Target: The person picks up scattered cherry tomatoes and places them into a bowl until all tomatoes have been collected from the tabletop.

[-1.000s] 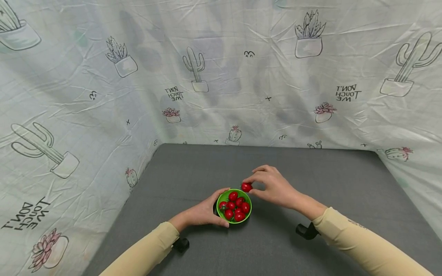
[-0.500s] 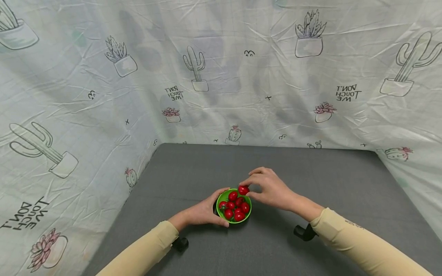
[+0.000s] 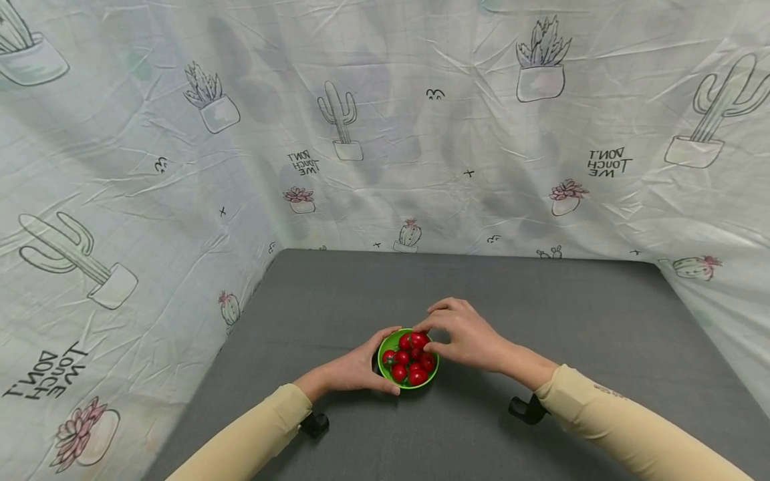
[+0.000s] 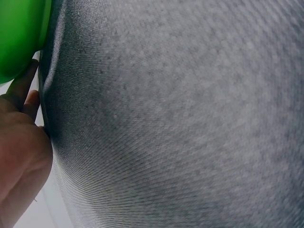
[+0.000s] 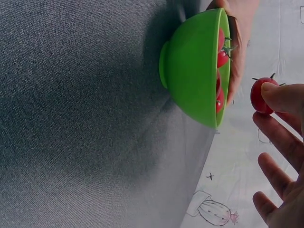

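A green bowl (image 3: pixel 385 379) holding several small red tomatoes (image 3: pixel 399 373) stands on the grey table. My left hand (image 3: pixel 355 367) grips its left side, thumb at the near rim and fingers round the far side. In the left wrist view that hand (image 4: pixel 21 147) lies against the bowl's green wall (image 4: pixel 21 33). Between thumb and fingers, my right hand (image 3: pixel 469 334) pinches one cherry tomato (image 3: pixel 419 340) above the bowl's far right part. The right wrist view shows this tomato (image 5: pixel 260 97) with its green stem, raised over the rim of the bowl (image 5: pixel 192 61).
The dark grey cloth-covered table (image 3: pixel 337 287) extends around the bowl. Behind and to the left hangs a pale curtain (image 3: pixel 385 120) printed with cacti. Black wrist-worn devices (image 3: pixel 527 409) sit below both wrists.
My right hand has moved left and nearer, carrying the pinched tomato from beside the bowl's far right rim to over the bowl. The left hand and bowl have stayed put.
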Action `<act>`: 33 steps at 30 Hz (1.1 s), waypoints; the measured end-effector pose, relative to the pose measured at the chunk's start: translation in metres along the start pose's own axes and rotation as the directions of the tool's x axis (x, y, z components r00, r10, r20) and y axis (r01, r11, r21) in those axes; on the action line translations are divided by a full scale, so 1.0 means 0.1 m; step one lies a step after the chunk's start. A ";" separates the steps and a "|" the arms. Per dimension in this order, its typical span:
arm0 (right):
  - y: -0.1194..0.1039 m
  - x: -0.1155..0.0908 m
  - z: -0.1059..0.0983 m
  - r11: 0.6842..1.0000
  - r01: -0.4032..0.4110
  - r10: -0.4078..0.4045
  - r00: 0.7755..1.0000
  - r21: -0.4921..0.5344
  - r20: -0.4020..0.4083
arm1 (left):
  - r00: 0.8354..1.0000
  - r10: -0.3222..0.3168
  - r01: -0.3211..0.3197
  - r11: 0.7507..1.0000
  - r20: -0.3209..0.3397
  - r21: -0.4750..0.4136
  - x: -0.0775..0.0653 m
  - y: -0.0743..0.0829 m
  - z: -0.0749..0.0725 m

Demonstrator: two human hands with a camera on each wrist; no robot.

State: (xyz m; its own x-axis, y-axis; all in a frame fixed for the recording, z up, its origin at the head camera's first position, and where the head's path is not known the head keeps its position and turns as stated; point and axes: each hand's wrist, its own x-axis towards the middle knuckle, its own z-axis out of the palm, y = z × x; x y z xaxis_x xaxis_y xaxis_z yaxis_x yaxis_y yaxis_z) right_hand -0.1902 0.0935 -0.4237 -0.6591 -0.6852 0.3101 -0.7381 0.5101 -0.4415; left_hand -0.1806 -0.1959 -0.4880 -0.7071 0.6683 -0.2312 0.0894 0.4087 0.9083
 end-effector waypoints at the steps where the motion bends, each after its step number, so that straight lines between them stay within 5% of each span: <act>1: 0.00 0.00 0.01 1.000 0.003 -0.003 1.000 0.000 0.001 | 1.000 0.001 -0.001 1.000 0.000 -0.002 0.00 0.00 0.00; 33: 0.03 0.03 0.21 1.000 -0.005 0.006 0.998 -0.002 0.065 | 1.000 0.003 -0.003 1.000 0.004 -0.027 0.01 -0.01 0.01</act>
State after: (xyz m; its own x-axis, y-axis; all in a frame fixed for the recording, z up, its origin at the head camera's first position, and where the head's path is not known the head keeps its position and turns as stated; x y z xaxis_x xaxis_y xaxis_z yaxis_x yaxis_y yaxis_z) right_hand -0.1913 0.0821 -0.4419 -0.6525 -0.7145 0.2526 -0.7348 0.5149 -0.4415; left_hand -0.1807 -0.1954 -0.4894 -0.7039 0.6722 -0.2296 0.0729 0.3899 0.9180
